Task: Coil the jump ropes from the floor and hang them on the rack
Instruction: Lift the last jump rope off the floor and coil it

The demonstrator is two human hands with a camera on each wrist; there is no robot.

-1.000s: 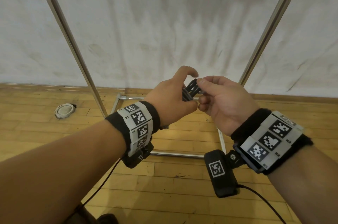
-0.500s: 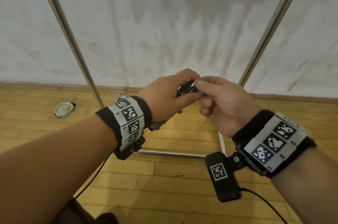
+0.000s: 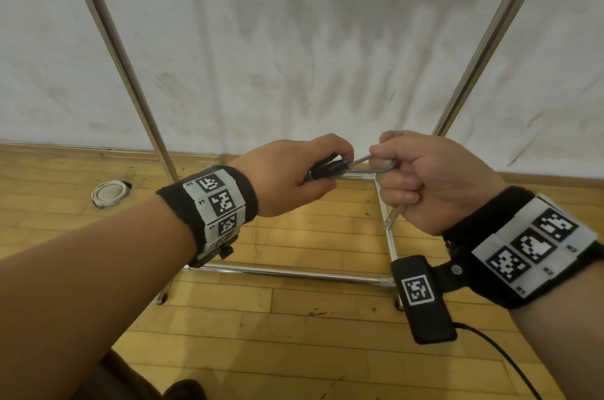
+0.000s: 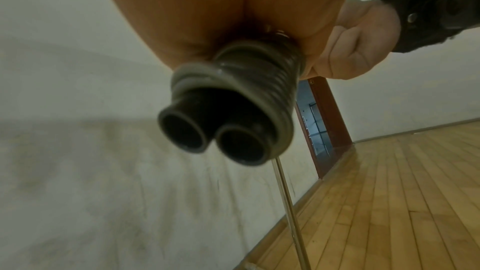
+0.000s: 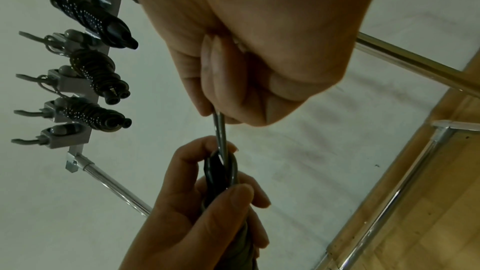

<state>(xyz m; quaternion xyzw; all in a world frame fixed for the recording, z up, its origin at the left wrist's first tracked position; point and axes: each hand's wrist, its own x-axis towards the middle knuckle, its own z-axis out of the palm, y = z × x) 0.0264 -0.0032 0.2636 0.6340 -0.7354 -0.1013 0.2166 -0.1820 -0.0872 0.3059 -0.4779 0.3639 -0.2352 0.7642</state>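
The steel rack stands against the wall; three coiled ropes hang on its hooks. The left hand, its grip curled round the coiled jump rope, faces the right hand, fisted on a metal hook newly drawn from the loop. Wristband tags carry no readable words.

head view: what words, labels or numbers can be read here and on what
Nothing legible.
white tag band on the left wrist: square pixel codes; tiny characters beside them too small to read
white tag band on the right wrist: same, unreadable
black camera block below the right wrist: one square code, no words
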